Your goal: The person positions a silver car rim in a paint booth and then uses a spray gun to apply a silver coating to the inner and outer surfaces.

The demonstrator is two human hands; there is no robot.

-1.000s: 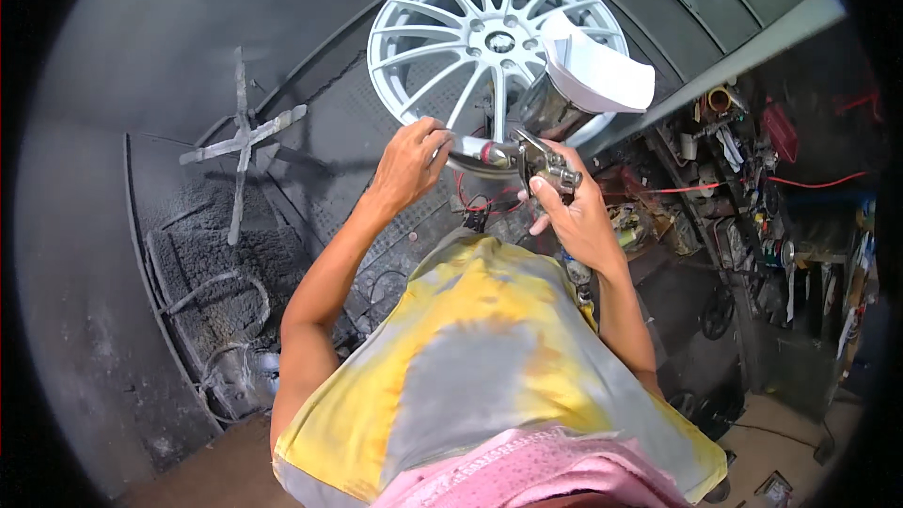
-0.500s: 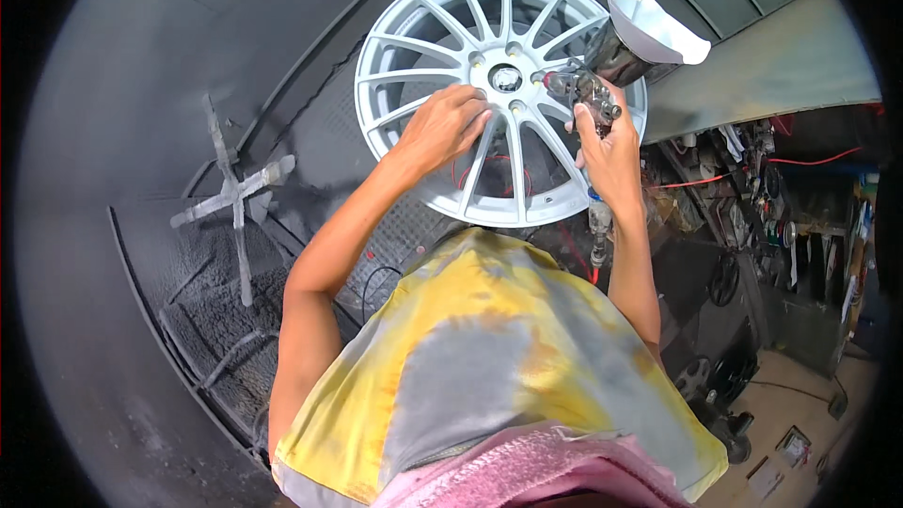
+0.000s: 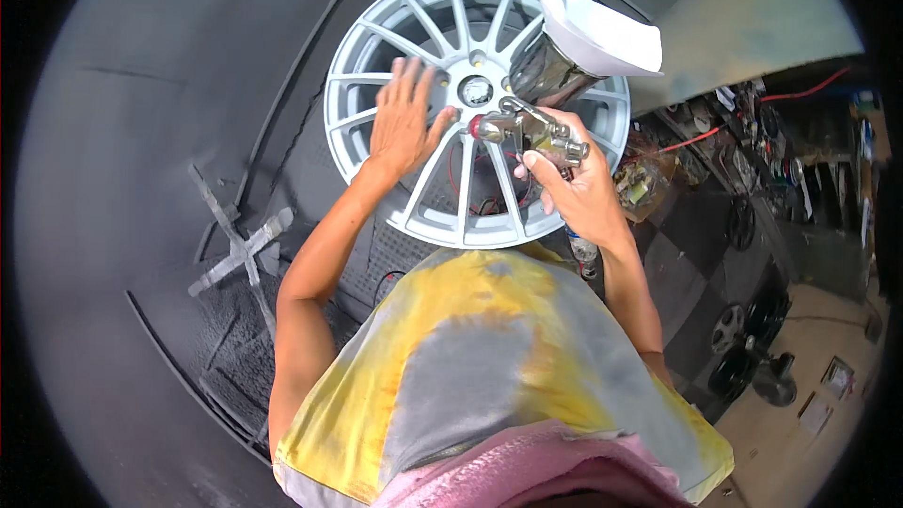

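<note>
Two hands at work: left hand (image 3: 404,122) spread flat on a pale alloy wheel (image 3: 475,99), right hand (image 3: 574,183) gripping a spray gun (image 3: 536,122); coating looks even, finish unclear.

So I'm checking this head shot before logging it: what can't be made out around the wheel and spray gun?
- Alloy wheel: its lower rim is hidden by the person's shoulder and yellow shirt.
- Left hand: fingertips motion-blurred.
- Spray gun: grip covered by the right hand; trigger state unclear.
- Cluttered bench: items too small, bent at the rim.
</note>
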